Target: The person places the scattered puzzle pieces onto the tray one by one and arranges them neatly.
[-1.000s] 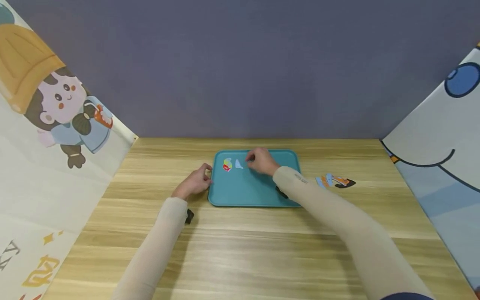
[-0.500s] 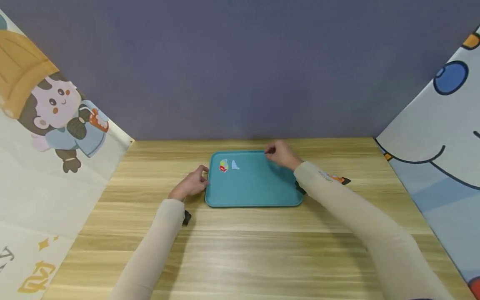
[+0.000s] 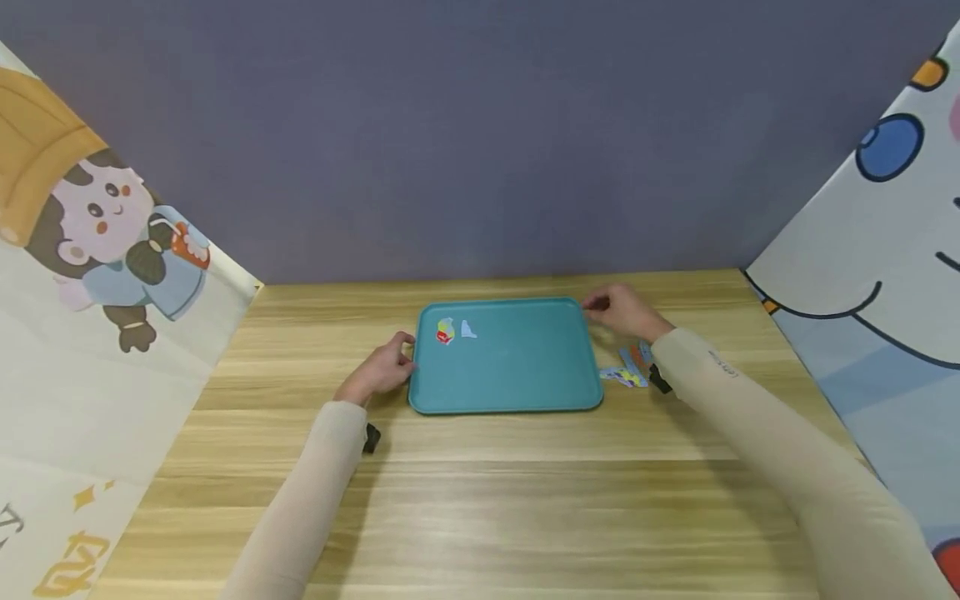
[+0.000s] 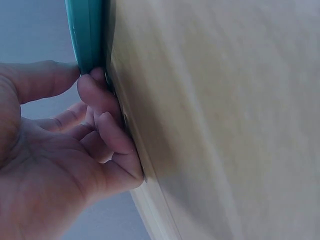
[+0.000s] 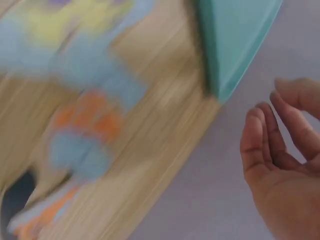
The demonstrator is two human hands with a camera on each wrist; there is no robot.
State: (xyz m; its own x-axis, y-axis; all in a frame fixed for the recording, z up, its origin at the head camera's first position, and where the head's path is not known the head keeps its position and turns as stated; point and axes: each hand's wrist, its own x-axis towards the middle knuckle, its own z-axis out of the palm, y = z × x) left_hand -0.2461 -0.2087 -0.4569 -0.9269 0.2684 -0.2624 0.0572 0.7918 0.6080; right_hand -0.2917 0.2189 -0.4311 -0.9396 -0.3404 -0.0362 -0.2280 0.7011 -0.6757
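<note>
A teal tray (image 3: 506,367) lies on the wooden table. Near its back left corner are a red and yellow puzzle-like piece (image 3: 446,331) and a small pale blue piece (image 3: 468,329), slightly apart. My left hand (image 3: 378,371) pinches the tray's left rim; the left wrist view shows the thumb (image 4: 50,80) on one side and curled fingers on the other. Beside the tray's back right corner, my right hand (image 3: 622,310) hovers with fingers loosely bent, holding nothing. Below it lie several flat printed pieces (image 3: 628,375), blurred in the right wrist view, partly hidden by the right wrist.
The wooden table (image 3: 480,492) extends in front of the tray. A plain dark grey wall (image 3: 480,150) rises behind it. Cartoon-printed panels (image 3: 112,217) stand on both sides.
My right hand has moved rightward from over the tray to beyond its back right corner. The left hand has stayed at the tray's left rim.
</note>
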